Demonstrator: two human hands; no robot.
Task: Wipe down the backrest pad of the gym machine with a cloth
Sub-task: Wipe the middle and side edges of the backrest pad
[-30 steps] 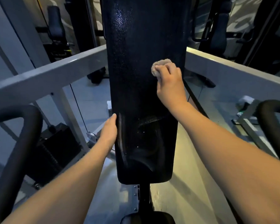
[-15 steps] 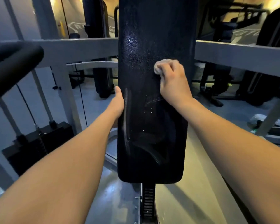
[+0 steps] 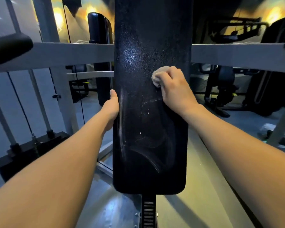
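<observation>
Though glossy black, backrest pad streaky; right hand tight round cloth, left hand round its edge.

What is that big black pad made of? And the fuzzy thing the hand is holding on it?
The backrest pad looks like black vinyl or leatherette, going by its pebbly, shiny grain. The cloth in the right hand looks like soft tan terry, with a fuzzy edge.

One backrest pad, one cloth, two hands: left hand, right hand.
</observation>
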